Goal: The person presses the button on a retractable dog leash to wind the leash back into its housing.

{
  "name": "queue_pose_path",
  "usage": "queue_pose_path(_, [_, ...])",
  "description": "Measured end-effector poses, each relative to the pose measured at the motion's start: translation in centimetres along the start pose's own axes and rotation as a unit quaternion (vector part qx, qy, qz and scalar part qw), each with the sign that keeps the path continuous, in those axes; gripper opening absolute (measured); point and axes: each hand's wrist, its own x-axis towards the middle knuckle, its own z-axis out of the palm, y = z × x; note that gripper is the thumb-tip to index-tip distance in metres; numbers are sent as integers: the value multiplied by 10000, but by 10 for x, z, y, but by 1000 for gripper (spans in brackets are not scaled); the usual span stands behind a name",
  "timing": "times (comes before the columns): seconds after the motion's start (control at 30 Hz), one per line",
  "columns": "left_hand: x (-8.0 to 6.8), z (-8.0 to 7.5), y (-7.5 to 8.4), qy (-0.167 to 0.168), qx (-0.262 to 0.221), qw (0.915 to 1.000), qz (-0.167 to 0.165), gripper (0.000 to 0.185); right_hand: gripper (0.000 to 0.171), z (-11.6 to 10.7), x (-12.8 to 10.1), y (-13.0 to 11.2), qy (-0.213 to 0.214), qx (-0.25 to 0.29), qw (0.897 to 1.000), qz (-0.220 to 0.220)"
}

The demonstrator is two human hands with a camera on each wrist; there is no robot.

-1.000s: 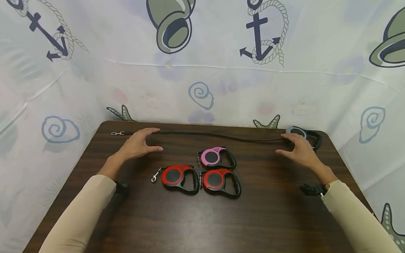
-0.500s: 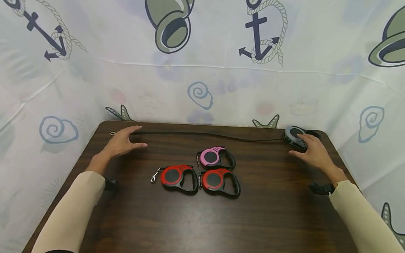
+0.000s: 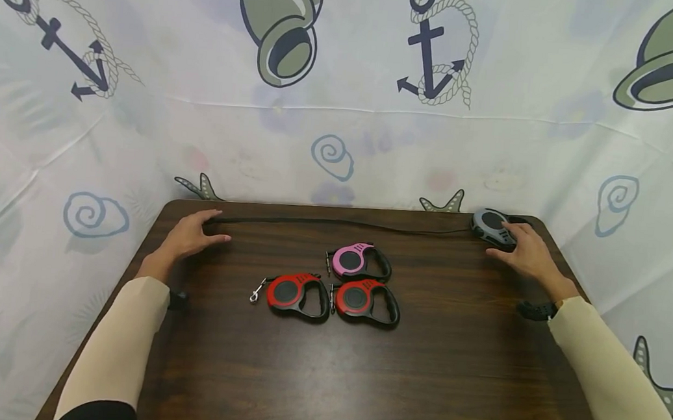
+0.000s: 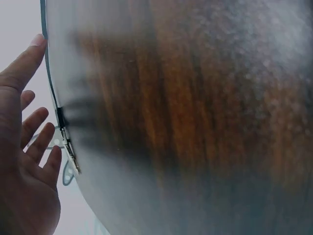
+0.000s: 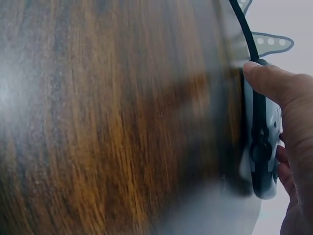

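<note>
From where I sit, the work in hand is the grey retractable leash (image 3: 492,227) at the far right corner of the counter (image 3: 325,378), and I judge it at an early stage. Its black strap (image 3: 335,223) lies paid out along the back edge, running from the grey housing all the way across to the far left corner.

My right hand (image 3: 528,254) has its grip on the housing: in the right wrist view the thumb (image 5: 274,83) lies along the top of the casing and the fingers curl round behind it, so the housing is held, though it sits on the wood and is not lifted.

My left hand (image 3: 189,235) rests at the strap's far end with fingers loosely spread. In the left wrist view the metal clip (image 4: 68,149) lies just beside the fingertips at the counter's edge, and nothing is pinched that I can make out.

So both ends are covered, but the strap is fully out; drawing it back into the housing is what looks left.

Three more leashes sit mid-counter with straps wound in: a pink one (image 3: 359,261) and two red ones (image 3: 294,293) (image 3: 364,300), close together and untouched.
</note>
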Motion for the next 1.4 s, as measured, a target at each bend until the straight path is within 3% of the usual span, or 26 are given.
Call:
queue_pose_path(0.3, [2, 5, -11, -90, -61, 9998, -145, 80, 85, 2, -4, 5, 81, 27, 10000, 14])
queue_pose_path(0.63, [-5, 2, -14, 337, 134, 9993, 101, 64, 84, -2, -8, 8, -152, -263, 9995, -28])
queue_pose_path(1.4, [-19, -11, -22, 145, 290, 9994, -103, 37, 74, -2, -23, 21, 232, -266, 9991, -250])
